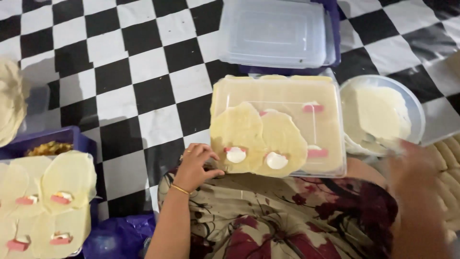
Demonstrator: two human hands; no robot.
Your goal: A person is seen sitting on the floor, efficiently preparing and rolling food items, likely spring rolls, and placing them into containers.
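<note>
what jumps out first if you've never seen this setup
The black-and-white chequered floor fills the upper left. At centre, an upturned clear box serves as a board, bearing round pale dough wrappers topped with pink and white filling pieces; the left hand rests at its near left corner. The right hand, blurred, is by a white bowl of wrappers on the right.

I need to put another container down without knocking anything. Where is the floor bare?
The black-and-white checkered floor is bare left of the clear lidded plastic box and the dough-covered board, above the left hand. It is crowded around the round white bowl and the blurred right hand.
</note>
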